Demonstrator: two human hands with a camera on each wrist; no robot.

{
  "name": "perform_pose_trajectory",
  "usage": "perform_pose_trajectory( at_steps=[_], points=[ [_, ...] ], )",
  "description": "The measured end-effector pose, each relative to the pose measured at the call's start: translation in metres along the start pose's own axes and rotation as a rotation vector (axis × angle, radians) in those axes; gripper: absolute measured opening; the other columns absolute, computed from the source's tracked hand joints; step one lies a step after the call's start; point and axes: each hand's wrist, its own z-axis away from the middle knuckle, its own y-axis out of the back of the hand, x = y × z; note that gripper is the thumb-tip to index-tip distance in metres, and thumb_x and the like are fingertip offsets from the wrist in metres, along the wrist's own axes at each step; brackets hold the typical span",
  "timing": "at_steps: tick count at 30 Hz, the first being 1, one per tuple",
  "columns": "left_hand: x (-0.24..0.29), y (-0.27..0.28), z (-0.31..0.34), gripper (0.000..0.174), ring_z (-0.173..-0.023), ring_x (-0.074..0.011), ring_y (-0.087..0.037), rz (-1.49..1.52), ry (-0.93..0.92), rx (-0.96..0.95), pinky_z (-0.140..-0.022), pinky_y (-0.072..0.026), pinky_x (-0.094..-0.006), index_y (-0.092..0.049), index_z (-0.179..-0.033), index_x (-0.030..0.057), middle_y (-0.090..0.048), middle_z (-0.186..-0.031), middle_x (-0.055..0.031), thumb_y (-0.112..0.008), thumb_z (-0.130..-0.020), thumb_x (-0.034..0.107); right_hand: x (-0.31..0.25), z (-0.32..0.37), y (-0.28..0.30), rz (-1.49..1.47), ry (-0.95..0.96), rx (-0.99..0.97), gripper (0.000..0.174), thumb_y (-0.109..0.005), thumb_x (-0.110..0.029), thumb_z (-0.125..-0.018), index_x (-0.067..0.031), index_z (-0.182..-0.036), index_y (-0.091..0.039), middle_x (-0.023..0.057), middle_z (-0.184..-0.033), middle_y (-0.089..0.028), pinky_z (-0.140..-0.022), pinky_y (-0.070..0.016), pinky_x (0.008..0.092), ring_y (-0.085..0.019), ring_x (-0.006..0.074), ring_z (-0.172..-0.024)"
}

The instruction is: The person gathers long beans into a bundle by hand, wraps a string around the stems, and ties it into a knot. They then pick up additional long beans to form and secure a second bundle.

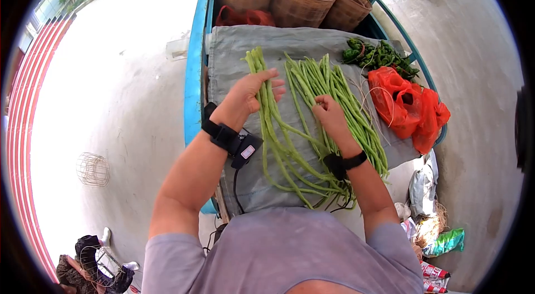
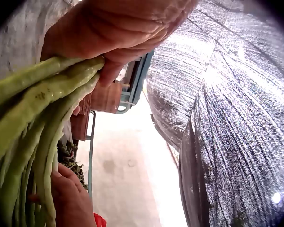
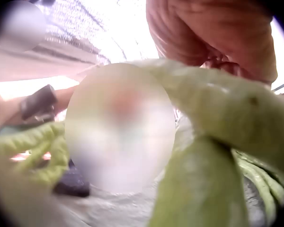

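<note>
Slender green long beans [image 1: 285, 156] cross woven sacking [image 1: 234, 52], left hand [image 1: 248, 99] and right hand [image 1: 330, 113] each clasping some.

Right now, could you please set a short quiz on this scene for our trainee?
1. True or false: the left grip and the right grip each hold long beans.
2. Where do the orange bags lie? A: right of the beans. B: left of the beans. C: inside a basket.
3. Fill in: the beans lie on a grey ____.
Key: 1 true; 2 A; 3 cloth.
</note>
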Motion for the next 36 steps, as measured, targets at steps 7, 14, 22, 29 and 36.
perform_pose_trajectory(
  at_steps=[7,14,22,29,36],
  points=[
    [0.0,-0.007,0.006,0.037,-0.103,-0.0305,-0.063,0.016,-0.027,-0.126,-0.074,-0.0548,-0.0389,-0.052,-0.124,0.0038,-0.06,-0.12,-0.0196,-0.06,-0.094,0.023,-0.033,0.059,-0.004,-0.205,0.221,-0.019,0.03,-0.063,-0.006,-0.087,-0.0008,-0.117,-0.059,-0.0005,-0.084,-0.053,-0.064,-0.043,0.0242,-0.05,0.0084,-0.072],
    [0.0,-0.014,0.01,0.039,-0.108,-0.0285,-0.061,0.044,-0.065,-0.178,-0.086,-0.0526,-0.0388,-0.05,-0.129,0.0055,-0.057,-0.127,-0.0157,-0.057,-0.095,0.024,-0.047,0.069,-0.013,0.104,0.432,-0.096,0.033,-0.061,-0.004,-0.087,-0.0048,-0.12,-0.059,0.0076,-0.082,-0.052,-0.066,-0.0442,0.0286,-0.053,0.0183,-0.072],
    [0.001,-0.008,0.012,0.037,-0.086,-0.0193,-0.063,0.013,-0.106,-0.404,-0.082,-0.0539,-0.0381,-0.054,-0.123,0.0025,-0.063,-0.093,-0.005,-0.063,-0.092,0.019,-0.038,0.068,-0.02,0.027,0.356,-0.157,0.033,-0.061,-0.007,-0.088,-0.0063,-0.12,-0.059,0.0096,-0.087,-0.056,-0.068,-0.0454,0.0307,-0.057,0.0228,-0.075],
    [0.002,-0.018,0.021,0.024,-0.077,-0.0213,-0.062,0.036,-0.062,-0.191,-0.075,-0.055,-0.0394,-0.055,-0.109,0.0013,-0.062,-0.086,-0.0084,-0.061,-0.092,0.017,-0.029,0.039,0.049,0.468,0.225,-0.116,0.031,-0.058,-0.028,-0.09,-0.0079,-0.112,-0.063,0.0126,-0.102,-0.061,-0.08,-0.0473,0.0369,-0.06,0.0296,-0.092],
    [0.0,-0.011,0.011,0.017,-0.075,-0.0226,-0.062,0.071,-0.024,-0.373,-0.073,-0.0552,-0.0402,-0.054,-0.101,0.0041,-0.062,-0.084,-0.0069,-0.061,-0.092,0.017,0.06,-0.041,0.077,0.769,-0.035,-0.002,0.033,-0.059,-0.032,-0.084,-0.008,-0.105,-0.066,0.0164,-0.097,-0.067,-0.078,-0.0487,0.0432,-0.064,0.032,-0.091]
  ],
)
